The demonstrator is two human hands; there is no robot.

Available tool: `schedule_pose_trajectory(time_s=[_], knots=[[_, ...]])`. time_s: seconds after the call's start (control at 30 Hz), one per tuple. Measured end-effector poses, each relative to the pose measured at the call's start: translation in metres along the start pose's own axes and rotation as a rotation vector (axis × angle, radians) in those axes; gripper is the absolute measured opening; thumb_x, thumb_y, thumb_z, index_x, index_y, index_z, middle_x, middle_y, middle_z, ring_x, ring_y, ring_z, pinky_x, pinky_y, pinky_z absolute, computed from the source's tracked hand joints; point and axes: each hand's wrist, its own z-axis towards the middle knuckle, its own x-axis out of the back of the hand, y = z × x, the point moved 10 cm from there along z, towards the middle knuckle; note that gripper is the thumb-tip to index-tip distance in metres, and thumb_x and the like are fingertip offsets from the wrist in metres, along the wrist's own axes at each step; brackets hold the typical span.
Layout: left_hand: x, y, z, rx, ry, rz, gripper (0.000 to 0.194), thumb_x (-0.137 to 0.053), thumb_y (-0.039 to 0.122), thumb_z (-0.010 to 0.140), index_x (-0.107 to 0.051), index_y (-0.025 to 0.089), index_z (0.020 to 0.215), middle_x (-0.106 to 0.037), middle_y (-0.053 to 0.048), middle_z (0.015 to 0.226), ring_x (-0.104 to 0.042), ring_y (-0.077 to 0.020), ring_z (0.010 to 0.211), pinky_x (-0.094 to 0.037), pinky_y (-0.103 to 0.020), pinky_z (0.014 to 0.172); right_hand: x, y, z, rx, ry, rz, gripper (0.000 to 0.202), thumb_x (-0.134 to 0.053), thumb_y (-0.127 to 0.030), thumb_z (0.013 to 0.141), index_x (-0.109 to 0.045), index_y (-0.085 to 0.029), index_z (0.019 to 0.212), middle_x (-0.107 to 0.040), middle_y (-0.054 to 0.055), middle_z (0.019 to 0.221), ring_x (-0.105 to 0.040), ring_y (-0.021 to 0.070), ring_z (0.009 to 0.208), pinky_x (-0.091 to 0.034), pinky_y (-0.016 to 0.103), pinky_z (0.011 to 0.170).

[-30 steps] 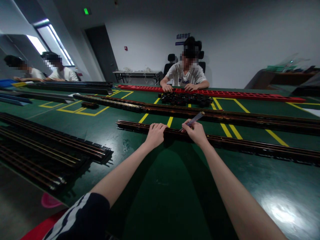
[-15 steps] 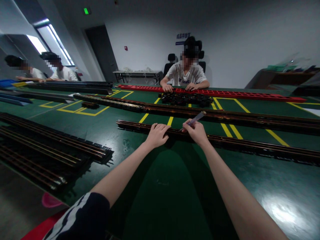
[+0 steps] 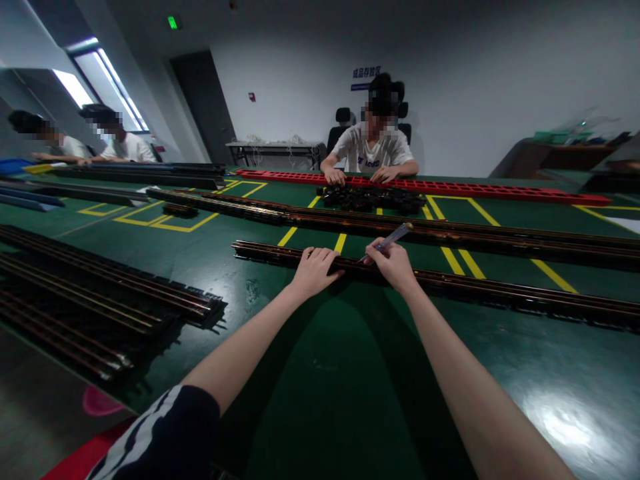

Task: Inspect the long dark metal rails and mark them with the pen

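A long dark rail (image 3: pixel 480 287) with copper-coloured strips along it lies across the table in front of me. My left hand (image 3: pixel 314 272) holds it down, fingers draped over its far side and thumb along the near side. To the right, my right hand (image 3: pixel 394 262) pinches a slim pen-like tool (image 3: pixel 395 236) with a translucent handle. The tool slants, its thin tip pointing down and left at the rail between my hands. Whether the tip touches the rail I cannot tell.
Beyond lies another long dark rail assembly (image 3: pixel 320 217), then a pile of black parts (image 3: pixel 373 198) and a red slotted strip (image 3: pixel 500 188) under a co-worker's hands. Several dark rails (image 3: pixel 100 280) are at left on the green table (image 3: pixel 320 400). Two more people sit far left.
My left thumb has stretched slightly to the right along the rail, towards the tool's tip. My right hand and the tool have hardly moved.
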Motion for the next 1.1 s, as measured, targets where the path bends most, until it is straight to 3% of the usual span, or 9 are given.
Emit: schedule_pose_trajectory(time_s=[0.5, 1.1], knots=[[-0.0003, -0.0003, 0.0, 0.003, 0.016, 0.025, 0.036, -0.049, 0.043, 0.094, -0.057, 0.02, 0.121, -0.066, -0.008, 0.122, -0.056, -0.0255, 0.115, -0.033, -0.044, 0.104, -0.001, -0.0066, -0.0011, -0.021, -0.012, -0.043, 0.015, -0.056, -0.024, 0.081, -0.058, -0.022, 0.066, -0.068, 0.002, 0.059, -0.067, 0.0206, 0.064, -0.05, 0.032, 0.069], [0.0, -0.0008, 0.0004, 0.01, 0.011, 0.014, 0.034, -0.049, 0.042, 0.094, -0.058, 0.022, 0.12, -0.066, -0.008, 0.122, -0.057, -0.0255, 0.115, -0.034, -0.044, 0.104, -0.001, -0.0009, -0.0009, -0.006, -0.003, 0.004, 0.014, -0.057, -0.029, 0.08, -0.059, -0.021, 0.069, -0.068, 0.003, 0.06, -0.068, 0.0208, 0.063, -0.052, 0.033, 0.069]])
